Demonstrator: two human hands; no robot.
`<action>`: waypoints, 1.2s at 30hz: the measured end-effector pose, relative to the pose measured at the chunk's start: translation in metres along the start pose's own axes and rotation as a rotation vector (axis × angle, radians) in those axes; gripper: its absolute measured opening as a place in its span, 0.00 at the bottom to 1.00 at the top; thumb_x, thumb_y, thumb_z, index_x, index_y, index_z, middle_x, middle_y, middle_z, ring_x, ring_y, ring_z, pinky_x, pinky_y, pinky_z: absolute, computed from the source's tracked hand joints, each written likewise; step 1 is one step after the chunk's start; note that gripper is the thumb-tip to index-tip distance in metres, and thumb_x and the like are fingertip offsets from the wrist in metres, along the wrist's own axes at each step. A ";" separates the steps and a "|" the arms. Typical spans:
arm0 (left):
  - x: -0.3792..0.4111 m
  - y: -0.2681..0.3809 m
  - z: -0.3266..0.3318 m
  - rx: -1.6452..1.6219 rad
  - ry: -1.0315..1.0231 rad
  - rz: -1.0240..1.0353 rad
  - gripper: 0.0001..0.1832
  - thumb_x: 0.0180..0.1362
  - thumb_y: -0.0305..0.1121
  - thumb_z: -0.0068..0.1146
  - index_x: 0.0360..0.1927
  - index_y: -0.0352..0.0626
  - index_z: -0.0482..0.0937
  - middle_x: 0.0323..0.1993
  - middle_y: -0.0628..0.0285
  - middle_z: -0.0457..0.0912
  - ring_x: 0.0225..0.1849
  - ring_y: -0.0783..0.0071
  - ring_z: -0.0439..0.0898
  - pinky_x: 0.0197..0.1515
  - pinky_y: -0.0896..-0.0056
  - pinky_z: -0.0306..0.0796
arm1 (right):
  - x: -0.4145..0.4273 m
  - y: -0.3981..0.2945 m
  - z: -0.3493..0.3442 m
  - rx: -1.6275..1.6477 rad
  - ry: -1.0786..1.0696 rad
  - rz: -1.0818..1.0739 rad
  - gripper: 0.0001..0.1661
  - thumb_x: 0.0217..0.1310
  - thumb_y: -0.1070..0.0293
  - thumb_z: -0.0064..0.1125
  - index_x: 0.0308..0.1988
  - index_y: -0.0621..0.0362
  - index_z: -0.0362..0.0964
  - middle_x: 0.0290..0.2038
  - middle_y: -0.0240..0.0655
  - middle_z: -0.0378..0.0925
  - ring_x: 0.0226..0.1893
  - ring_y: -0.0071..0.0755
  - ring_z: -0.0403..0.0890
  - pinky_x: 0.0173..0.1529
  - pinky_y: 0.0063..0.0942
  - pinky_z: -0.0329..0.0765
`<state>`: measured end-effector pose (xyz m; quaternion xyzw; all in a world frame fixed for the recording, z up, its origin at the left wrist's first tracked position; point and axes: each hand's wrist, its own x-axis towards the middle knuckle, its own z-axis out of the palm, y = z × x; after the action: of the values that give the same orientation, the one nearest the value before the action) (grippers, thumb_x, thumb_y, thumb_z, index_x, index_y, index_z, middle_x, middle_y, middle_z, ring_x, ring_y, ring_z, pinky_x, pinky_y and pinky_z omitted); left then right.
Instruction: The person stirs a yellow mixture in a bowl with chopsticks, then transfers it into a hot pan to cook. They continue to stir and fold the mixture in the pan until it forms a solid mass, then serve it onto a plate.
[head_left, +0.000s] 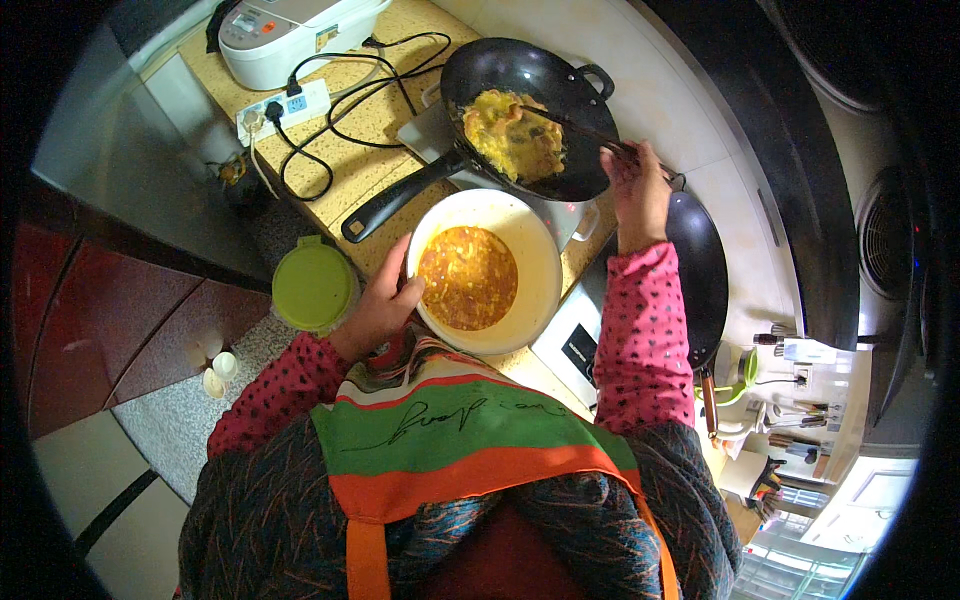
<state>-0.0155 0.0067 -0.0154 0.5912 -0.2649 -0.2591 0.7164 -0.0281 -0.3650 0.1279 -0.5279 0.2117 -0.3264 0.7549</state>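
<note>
My left hand (385, 300) grips the left rim of a white bowl (538, 277) in front of my apron. Orange-red liquid with small pale bits (469, 277) covers the bowl's bottom. My right hand (637, 187) holds dark chopsticks (581, 131), whose tips reach into a black wok (532, 64) just beyond the bowl. Yellow, egg-like food with browned pieces (514, 139) lies in the wok. The wok's black handle (405, 195) points toward the lower left, and nobody holds it. How far the chopstick tips touch the food is hard to tell.
A white rice cooker (292, 37) and a power strip (304, 105) with looping black cords stand at the upper left. A round green lid or container (313, 285) is left of my left hand. Another dark pan (701, 277) sits beyond my right forearm.
</note>
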 end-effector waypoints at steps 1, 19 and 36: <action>-0.001 0.000 -0.001 0.016 0.004 0.008 0.33 0.66 0.27 0.44 0.72 0.33 0.49 0.65 0.50 0.65 0.64 0.68 0.67 0.65 0.67 0.61 | 0.010 0.012 0.005 -0.029 0.030 0.024 0.17 0.72 0.64 0.48 0.39 0.71 0.71 0.37 0.48 0.80 0.36 0.42 0.84 0.41 0.32 0.85; -0.003 0.005 0.000 0.055 -0.020 0.028 0.33 0.67 0.29 0.44 0.73 0.33 0.48 0.66 0.48 0.65 0.65 0.66 0.66 0.66 0.66 0.61 | 0.046 0.033 0.011 -0.273 0.046 -0.069 0.11 0.68 0.65 0.54 0.40 0.64 0.73 0.33 0.41 0.80 0.30 0.36 0.83 0.36 0.32 0.85; 0.000 0.002 0.002 0.066 -0.027 0.062 0.32 0.67 0.29 0.43 0.72 0.33 0.49 0.66 0.49 0.65 0.65 0.66 0.66 0.66 0.65 0.61 | 0.081 0.045 -0.003 -0.313 0.121 -0.140 0.12 0.66 0.64 0.57 0.39 0.64 0.74 0.30 0.40 0.79 0.27 0.36 0.83 0.30 0.31 0.84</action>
<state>-0.0164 0.0057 -0.0134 0.6025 -0.3011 -0.2356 0.7006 0.0388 -0.4145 0.0866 -0.6319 0.2675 -0.3724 0.6249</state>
